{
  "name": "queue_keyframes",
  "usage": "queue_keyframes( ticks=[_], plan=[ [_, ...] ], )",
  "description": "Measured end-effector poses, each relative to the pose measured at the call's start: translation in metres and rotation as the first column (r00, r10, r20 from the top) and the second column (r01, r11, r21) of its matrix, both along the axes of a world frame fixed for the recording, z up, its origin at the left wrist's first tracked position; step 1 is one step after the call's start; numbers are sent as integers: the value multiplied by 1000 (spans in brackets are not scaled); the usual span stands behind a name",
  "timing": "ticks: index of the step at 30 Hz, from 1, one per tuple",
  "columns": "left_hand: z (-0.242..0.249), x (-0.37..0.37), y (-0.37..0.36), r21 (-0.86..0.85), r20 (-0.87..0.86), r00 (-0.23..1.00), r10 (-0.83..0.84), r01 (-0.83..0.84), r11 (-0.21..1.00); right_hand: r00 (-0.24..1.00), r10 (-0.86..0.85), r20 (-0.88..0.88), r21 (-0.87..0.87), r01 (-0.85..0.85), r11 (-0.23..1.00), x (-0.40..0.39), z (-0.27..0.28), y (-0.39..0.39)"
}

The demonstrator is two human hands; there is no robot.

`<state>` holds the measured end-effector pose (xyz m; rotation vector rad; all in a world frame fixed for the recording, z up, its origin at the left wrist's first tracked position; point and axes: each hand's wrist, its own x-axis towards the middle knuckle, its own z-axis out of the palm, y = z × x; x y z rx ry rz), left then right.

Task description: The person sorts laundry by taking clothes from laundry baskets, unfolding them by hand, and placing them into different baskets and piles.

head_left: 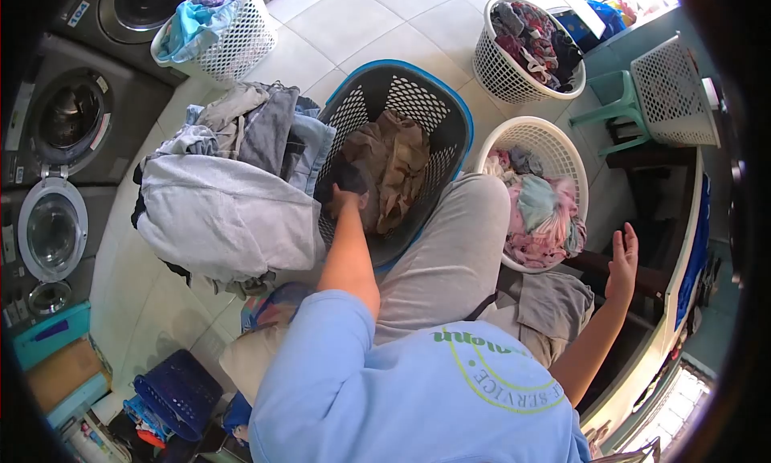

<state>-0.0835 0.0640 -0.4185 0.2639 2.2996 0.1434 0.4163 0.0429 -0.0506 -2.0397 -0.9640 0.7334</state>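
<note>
My left hand reaches into a dark grey laundry basket with a blue rim. Its fingers are closed on a dark garment inside the basket; part of the hand is hidden by the cloth. Brown clothes lie crumpled in the same basket. My right hand is raised at the right with its fingers stretched out, holding nothing. Nearest to it stand a white basket of pink and mint clothes and a grey folded garment.
A tall heap of grey clothes rises left of the basket. Front-loading washers line the left, one door swung out. White baskets with clothes stand farther off, and a green stool is at right.
</note>
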Motion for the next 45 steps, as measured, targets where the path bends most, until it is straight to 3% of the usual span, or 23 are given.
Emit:
queue_keyframes(
  ticks=[1, 3, 4, 5, 8, 10, 13, 14, 17, 19, 20, 22, 24, 25, 27, 28, 30, 33, 35, 36, 38, 42, 45],
  plan=[
    [-31, -11, -1, 1, 0, 1000, -10, 10, 1000, 988, 151, -11, 17, -151, 988, 2, -4, -5],
    [-95, -27, -7, 356, 311, 888, 339, -439, 825, 985, 163, -55, -13, -164, 986, -15, 7, -6],
    [-76, -18, -4, 351, 311, 891, 330, -431, 831, 976, 192, -99, -36, -197, 980, -20, 12, -4],
    [-28, -4, 10, 515, 383, 897, 219, -404, 756, 973, 208, -104, -20, -211, 977, -15, 8, -4],
    [117, 39, 20, 806, 506, 831, -231, -360, 470, 952, 270, -148, 14, -271, 963, -35, 9, -1],
    [214, 72, -4, 906, 372, 753, -543, -168, 387, 929, 319, -187, -18, -328, 945, -58, 8, 2],
    [301, 111, -37, 996, -35, 374, -927, 87, -3, 812, 525, -255, 184, -492, 851, -104, 9, -7],
    [322, 124, -47, 988, -144, 227, -963, 88, -127, 807, 582, -96, 268, -543, 796, -121, 17, -10],
    [353, 147, -70, 866, -456, 26, -890, 243, -437, 678, 666, 310, 412, -727, 549, -147, 38, -20],
    [371, 152, -76, 861, -453, -74, -888, 220, -458, 538, 824, 175, 472, -781, 410, -153, 31, -36],
    [379, 153, -79, 864, -431, -146, -890, 220, -454, 433, 899, 65, 346, -855, 387, -151, 30, -49],
    [384, 155, -82, 857, -427, -115, -897, 266, -442, 408, 906, -116, 195, -885, 423, -154, 20, -73],
    [387, 153, -73, 890, -318, -155, -936, 292, -350, 372, 923, -100, 266, -884, 385, -141, -24, -85],
    [389, 151, -69, 884, -332, -173, -927, 286, -370, 363, 932, -20, 123, -924, 363, -136, -31, -95],
    [392, 149, -63, 863, -116, -179, -977, 469, -189, 252, 953, 171, -175, -944, 280, -131, -28, -112],
    [389, 153, -62, 859, -121, -204, -972, 469, -206, 265, 937, 230, -134, -944, 300, -131, -33, -120],
    [375, 164, -62, 525, -718, -264, -644, 401, -750, 293, 927, 235, -155, -930, 333, -132, -40, -128],
    [367, 185, -62, 650, -615, -385, -689, 248, -718, 343, 847, 405, 7, -928, 373, -132, -46, -130],
    [393, 197, -53, 728, -483, -446, -754, 274, -629, 288, 858, 425, -127, -920, 372, -131, 12, -131],
    [401, 202, -46, 640, -645, -374, -666, 212, -739, 215, 880, 424, -265, -900, 347, -123, 44, -132],
    [431, 207, -32, 582, -673, -451, -586, 167, -796, 295, 788, 540, -43, -926, 376, -96, 82, -132],
    [541, 216, -45, 241, -935, -216, -281, 194, -951, 400, 607, 686, 148, -894, 422, -56, 174, -134],
    [572, 221, -44, 414, -881, -251, -402, 5, -910, 420, 417, 806, 246, -879, 410, -42, 225, -146]
  ],
)
